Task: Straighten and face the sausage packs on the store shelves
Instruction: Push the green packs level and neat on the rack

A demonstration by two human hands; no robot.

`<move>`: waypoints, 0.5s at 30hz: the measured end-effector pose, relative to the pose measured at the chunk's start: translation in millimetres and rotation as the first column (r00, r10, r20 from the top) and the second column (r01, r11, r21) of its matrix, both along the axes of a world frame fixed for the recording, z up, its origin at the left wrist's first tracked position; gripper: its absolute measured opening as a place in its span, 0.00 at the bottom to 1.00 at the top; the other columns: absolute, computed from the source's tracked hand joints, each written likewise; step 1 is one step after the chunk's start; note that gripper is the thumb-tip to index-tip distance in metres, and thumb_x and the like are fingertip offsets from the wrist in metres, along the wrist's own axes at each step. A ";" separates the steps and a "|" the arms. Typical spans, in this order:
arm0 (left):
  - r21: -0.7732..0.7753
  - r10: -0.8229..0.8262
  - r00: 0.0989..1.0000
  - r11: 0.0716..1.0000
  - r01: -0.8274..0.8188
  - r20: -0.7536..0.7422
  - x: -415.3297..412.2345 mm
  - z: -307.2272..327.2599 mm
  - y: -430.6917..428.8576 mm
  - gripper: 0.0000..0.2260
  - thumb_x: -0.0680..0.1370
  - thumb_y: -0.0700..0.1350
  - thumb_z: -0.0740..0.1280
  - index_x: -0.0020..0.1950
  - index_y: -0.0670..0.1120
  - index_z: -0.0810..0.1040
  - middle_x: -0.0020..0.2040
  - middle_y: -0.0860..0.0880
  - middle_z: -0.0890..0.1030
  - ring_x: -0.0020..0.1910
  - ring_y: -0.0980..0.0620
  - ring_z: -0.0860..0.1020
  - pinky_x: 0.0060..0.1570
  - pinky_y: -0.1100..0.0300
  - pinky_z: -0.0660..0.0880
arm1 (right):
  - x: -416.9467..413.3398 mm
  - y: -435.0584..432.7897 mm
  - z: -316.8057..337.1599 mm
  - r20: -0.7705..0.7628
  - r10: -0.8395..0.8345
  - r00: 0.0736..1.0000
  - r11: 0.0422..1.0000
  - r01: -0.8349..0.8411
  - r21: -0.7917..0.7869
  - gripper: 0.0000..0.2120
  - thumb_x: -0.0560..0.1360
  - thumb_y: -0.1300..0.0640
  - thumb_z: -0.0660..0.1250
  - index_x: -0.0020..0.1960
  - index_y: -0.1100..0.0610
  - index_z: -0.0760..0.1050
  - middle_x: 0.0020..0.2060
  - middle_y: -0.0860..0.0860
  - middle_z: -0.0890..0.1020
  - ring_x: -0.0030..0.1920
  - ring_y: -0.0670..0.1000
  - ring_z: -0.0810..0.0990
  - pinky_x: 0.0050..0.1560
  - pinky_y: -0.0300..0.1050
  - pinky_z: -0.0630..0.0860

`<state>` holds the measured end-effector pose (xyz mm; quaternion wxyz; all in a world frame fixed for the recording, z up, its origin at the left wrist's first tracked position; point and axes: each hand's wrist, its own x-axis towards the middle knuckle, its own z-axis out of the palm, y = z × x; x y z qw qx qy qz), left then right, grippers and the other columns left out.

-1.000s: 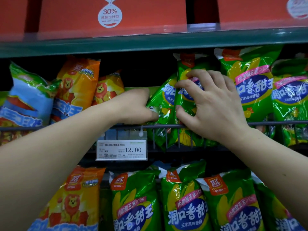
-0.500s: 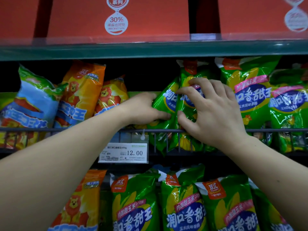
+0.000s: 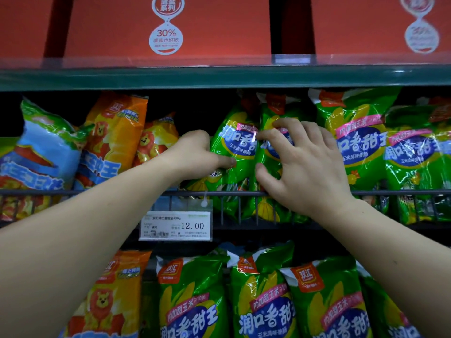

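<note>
A green-edged shelf [image 3: 219, 76] runs across the top and carries red boxes [image 3: 109, 25] behind a clear strip. Under it is the middle shelf, fronted by a dark wire rail [image 3: 73, 192]. Sausage packs stand behind the rail in a row, long axis up and down, printed fronts outward.

From the left come a blue pack [image 3: 44, 152] with its top tipped left, two orange packs [image 3: 114, 132], a dark gap, and then the green ones. On the lower shelf, an orange lion pack [image 3: 109, 296] and a row of lower green packs [image 3: 263, 301] stand upright and face out.

The two far green packs [image 3: 358, 142] at the right of the middle shelf stand upright, fronts forward.

The first green pack [image 3: 234, 147] is nearly upright, its top leaning slightly right, and it touches the second green pack [image 3: 271, 167] beside it.

The right hand [image 3: 302, 164] claws the second green pack's front, fingers spread and curled, thumb pinching lower down. The left hand [image 3: 195, 154] grips the first green pack's left edge, thumb across the front and fingers hidden behind.

A white price tag [image 3: 175, 225] hangs from the rail and reads 12.00.
</note>
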<state>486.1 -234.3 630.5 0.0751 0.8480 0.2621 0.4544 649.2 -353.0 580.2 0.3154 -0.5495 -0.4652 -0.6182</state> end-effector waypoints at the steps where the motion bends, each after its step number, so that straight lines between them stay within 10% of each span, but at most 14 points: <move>1: -0.018 0.009 1.000 1.000 -0.009 0.015 -0.7 0.1 1.2 0.20 0.70 0.57 0.77 0.50 0.43 0.79 0.45 0.45 0.83 0.43 0.48 0.81 0.42 0.54 0.76 | -0.4 -0.2 0.3 -0.013 -0.004 1.000 1.000 0.004 0.000 0.24 0.72 0.39 0.59 0.63 0.48 0.75 0.61 0.51 0.76 0.60 0.59 0.74 0.63 0.56 0.65; 10: -0.316 -0.004 0.963 0.944 0.093 0.270 -23.2 6.4 -3.8 0.35 0.57 0.60 0.79 0.57 0.46 0.75 0.53 0.45 0.82 0.52 0.42 0.81 0.54 0.44 0.78 | 2.1 2.0 3.8 -0.160 -0.074 0.984 0.992 0.056 -0.114 0.31 0.69 0.38 0.51 0.66 0.47 0.75 0.63 0.52 0.78 0.62 0.60 0.74 0.73 0.55 0.57; 15: -0.265 -0.006 0.973 0.962 0.069 0.230 -17.8 4.4 -10.3 0.19 0.69 0.54 0.78 0.49 0.46 0.74 0.48 0.47 0.80 0.48 0.47 0.79 0.50 0.52 0.77 | 2.4 2.5 3.3 -0.131 -0.063 0.989 0.982 0.038 -0.184 0.30 0.70 0.38 0.51 0.68 0.44 0.73 0.65 0.49 0.76 0.67 0.57 0.72 0.75 0.58 0.55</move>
